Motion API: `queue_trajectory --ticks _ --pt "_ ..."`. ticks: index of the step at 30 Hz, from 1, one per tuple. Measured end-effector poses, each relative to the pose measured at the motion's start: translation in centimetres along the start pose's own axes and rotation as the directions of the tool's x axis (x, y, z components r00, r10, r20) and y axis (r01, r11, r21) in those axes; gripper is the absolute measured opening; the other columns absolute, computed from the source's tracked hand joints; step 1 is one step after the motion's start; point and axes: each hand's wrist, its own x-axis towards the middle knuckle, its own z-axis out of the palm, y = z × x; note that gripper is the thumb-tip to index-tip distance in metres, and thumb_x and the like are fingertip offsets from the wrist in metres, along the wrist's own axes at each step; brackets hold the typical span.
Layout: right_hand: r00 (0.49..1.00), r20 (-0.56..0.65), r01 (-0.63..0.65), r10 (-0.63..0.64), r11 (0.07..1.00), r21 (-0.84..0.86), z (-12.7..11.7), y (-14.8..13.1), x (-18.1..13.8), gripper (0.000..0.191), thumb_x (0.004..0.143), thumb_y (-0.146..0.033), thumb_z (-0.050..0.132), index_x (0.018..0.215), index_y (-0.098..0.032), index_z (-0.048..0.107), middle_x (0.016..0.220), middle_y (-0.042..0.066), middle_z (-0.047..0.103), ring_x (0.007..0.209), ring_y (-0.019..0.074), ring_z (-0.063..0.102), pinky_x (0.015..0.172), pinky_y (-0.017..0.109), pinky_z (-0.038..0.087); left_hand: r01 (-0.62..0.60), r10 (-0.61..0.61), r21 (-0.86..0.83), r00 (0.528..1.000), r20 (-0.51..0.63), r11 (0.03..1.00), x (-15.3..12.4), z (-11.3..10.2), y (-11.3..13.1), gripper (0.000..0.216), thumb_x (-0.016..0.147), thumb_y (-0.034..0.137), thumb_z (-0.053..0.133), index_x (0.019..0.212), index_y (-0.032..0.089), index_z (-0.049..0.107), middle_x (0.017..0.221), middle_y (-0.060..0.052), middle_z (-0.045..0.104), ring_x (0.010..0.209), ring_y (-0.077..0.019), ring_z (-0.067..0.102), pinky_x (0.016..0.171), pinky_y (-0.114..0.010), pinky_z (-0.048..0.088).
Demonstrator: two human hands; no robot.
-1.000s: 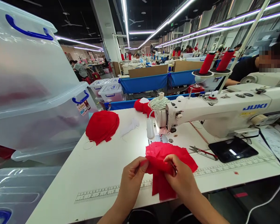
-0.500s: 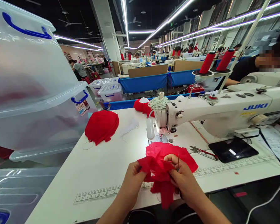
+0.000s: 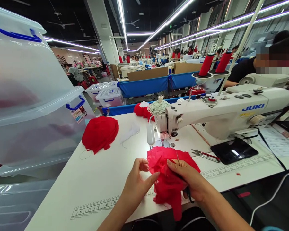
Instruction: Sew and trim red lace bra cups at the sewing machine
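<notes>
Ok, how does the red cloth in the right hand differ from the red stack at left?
The red cloth is gripped in the right hand; the red stack lies untouched on the table. The cloth is crumpled, a strip dangling; the stack is a compact, rounded pile. Both are red fabric.

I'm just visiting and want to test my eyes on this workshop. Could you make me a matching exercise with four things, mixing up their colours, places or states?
1. sewing machine
2. thread spools
3. right hand
4. ruler markings

A. gripping red cloth
B. along the near edge of the table
C. white with blue lettering
D. bright red

Pairs: 1-C, 2-D, 3-A, 4-B.
</notes>
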Motion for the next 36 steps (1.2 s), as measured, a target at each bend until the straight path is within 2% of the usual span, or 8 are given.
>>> queue_trajectory --ticks 4,10,13,16,24,29,32,36 --pt "0.999 0.050 0.017 -0.013 0.996 -0.089 0.5 -1.1 -0.4 0.049 0.073 -0.057 0.069 0.057 -0.019 0.043 0.044 -0.010 0.035 0.036 0.0026 0.020 0.036 0.021 0.007 -0.064 0.069 -0.032 0.979 0.190 0.997 0.9 -0.4 1.2 0.053 0.057 0.038 0.082 0.104 0.023 0.062 0.126 -0.009 0.051 0.091 -0.0214 0.055 0.061 -0.026 0.044" --pt "0.988 -0.046 0.126 -0.146 0.948 -0.293 -0.7 -1.5 0.0 0.034 0.076 -0.050 0.065 0.072 -0.020 0.051 0.050 -0.009 0.040 0.041 0.0059 0.023 0.041 0.020 0.016 0.297 -0.055 -0.453 0.879 0.474 0.841 2.0 0.6 1.0 0.029 0.076 0.041 0.072 0.081 0.014 0.062 0.060 0.006 0.046 0.043 -0.0015 0.028 0.040 -0.016 0.021" --pt "0.809 -0.239 0.304 -0.537 0.730 -0.612 -1.4 -1.2 -0.3 0.024 0.079 -0.041 0.062 0.091 -0.021 0.060 0.073 -0.002 0.059 0.047 0.0084 0.033 0.047 0.023 0.029 0.297 -0.048 -0.530 0.900 0.432 0.794 2.4 1.0 0.5 0.026 0.081 0.040 0.067 0.087 0.015 0.061 0.070 0.002 0.054 0.054 -0.0053 0.045 0.048 -0.016 0.036" --pt "0.627 -0.226 0.372 -0.745 0.542 -0.754 -1.5 -0.5 -1.0 0.021 0.085 -0.040 0.055 0.083 -0.021 0.064 0.078 0.001 0.061 0.051 0.0113 0.039 0.052 0.025 0.035 0.265 -0.036 -0.571 0.924 0.380 0.777 2.7 1.2 0.3 0.022 0.084 0.037 0.064 0.085 0.016 0.060 0.077 -0.001 0.058 0.065 -0.0086 0.052 0.059 -0.020 0.045" --pt "0.722 -0.141 0.347 -0.677 0.531 -0.774 -0.5 1.1 0.0 0.008 0.081 -0.028 0.059 0.080 -0.021 0.063 0.068 -0.001 0.061 0.048 0.0112 0.041 0.046 0.023 0.033 0.177 0.079 -0.688 0.943 0.324 0.704 3.0 1.8 0.2 0.022 0.087 0.036 0.059 0.090 0.015 0.066 0.087 -0.006 0.065 0.080 -0.0149 0.057 0.072 -0.026 0.048" --pt "0.745 -0.185 0.316 -0.641 0.583 -0.748 -0.9 0.7 1.0 0.011 0.083 -0.028 0.053 0.082 -0.021 0.060 0.065 -0.001 0.058 0.048 0.0113 0.041 0.046 0.023 0.034 0.174 -0.018 -0.697 0.974 0.225 0.696 3.0 1.6 -0.2 0.031 0.080 0.038 0.068 0.100 0.016 0.062 0.079 -0.001 0.059 0.063 -0.0089 0.051 0.056 -0.020 0.044" --pt "0.757 -0.136 0.335 -0.639 0.559 -0.759 -1.0 0.5 1.3 0.013 0.085 -0.028 0.051 0.085 -0.020 0.062 0.079 0.003 0.064 0.058 0.0141 0.051 0.054 0.025 0.041 0.123 -0.070 -0.556 0.991 0.115 0.822 2.9 1.5 -0.6 0.053 0.082 0.046 0.063 0.128 0.025 0.047 0.075 0.002 0.056 0.053 -0.0077 0.045 0.051 -0.020 0.041" --pt "0.759 -0.088 0.358 -0.645 0.527 -0.771 -1.0 0.5 1.5 0.013 0.086 -0.026 0.049 0.082 -0.020 0.061 0.081 0.004 0.062 0.068 0.0172 0.055 0.060 0.027 0.044 -0.151 0.138 -0.084 0.980 -0.143 0.985 2.9 1.2 -0.8 0.043 0.083 0.052 0.056 0.116 0.027 0.061 0.111 -0.008 0.054 0.085 -0.0204 0.056 0.061 -0.028 0.047"
